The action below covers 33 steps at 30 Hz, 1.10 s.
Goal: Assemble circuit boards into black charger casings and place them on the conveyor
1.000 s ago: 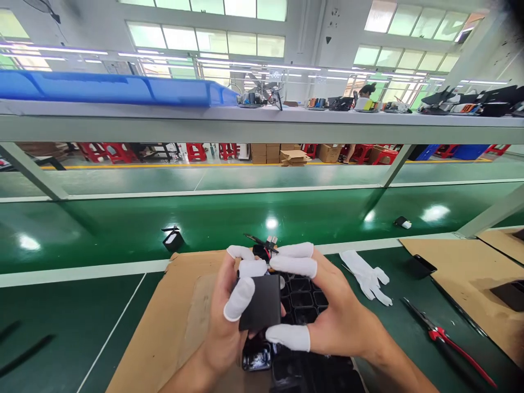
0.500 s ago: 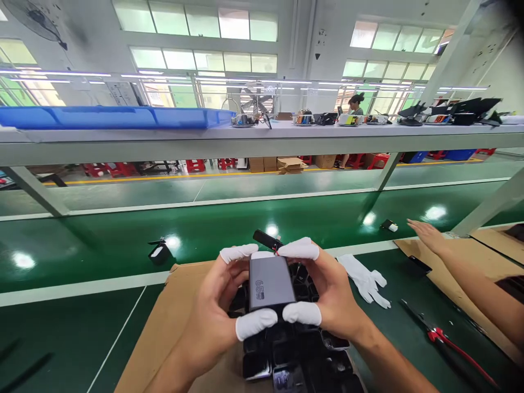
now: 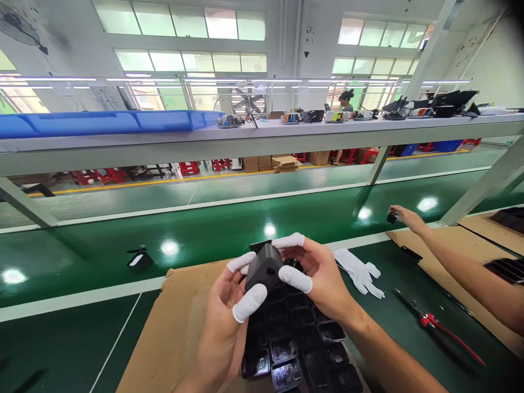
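Here, both hands [image 3: 225, 322] [image 3: 325, 278] curl around black case [image 3: 264, 273]

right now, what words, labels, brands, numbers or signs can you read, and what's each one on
Nothing is clear enough to quote.
Held black block: no lettering on the faces in view.
Glossy black pieces beneath: digit-like marks, too blurred.
Sheet at the back left: marks too small.
Wall marks: too small to tell whether they are writing.

Grn bench [image 3: 61, 349], cardbd [image 3: 176, 322], wht glove [image 3: 359, 271], red pliers [image 3: 428, 321]
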{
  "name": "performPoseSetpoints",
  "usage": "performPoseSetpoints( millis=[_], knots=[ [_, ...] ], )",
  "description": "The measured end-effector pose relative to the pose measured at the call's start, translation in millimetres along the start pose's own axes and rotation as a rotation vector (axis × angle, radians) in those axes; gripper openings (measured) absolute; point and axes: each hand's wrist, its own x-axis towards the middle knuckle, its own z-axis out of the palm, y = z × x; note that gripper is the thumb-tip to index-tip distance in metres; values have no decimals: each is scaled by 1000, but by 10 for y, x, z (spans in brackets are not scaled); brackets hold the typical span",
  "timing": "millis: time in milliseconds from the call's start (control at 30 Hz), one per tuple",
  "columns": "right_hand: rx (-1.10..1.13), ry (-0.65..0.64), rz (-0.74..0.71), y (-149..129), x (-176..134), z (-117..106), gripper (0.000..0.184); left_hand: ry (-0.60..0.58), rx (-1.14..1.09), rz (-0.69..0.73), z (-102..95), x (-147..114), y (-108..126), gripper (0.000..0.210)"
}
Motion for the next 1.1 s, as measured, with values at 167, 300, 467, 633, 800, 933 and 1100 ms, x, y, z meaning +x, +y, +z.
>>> performPoseSetpoints(
  millis=[167,300,467,633,800,933,1100],
  knots=[
    [-25,48,64,-11,16,20,37,16,-99,-66,93,-116,-165,59],
    [-31,48,79,-27,16,32,35,58,-98,-18,77,-121,-283,68],
    [15,25,46,-38,-10,59,33,85,-56,12,64,-142,-280,70],
    [13,25,28,-73,-31,57,33,67,-15,-12,136,-180,-145,66],
    [47,12,29,-61,-29,51,31,124,-8,-4,172,-193,-174,70],
    [78,-19,68,-45,-18,62,30,154,-17,12,183,-216,-229,76],
    [64,-24,84,-38,-20,58,30,124,-29,30,201,-228,-239,70]
  ],
)
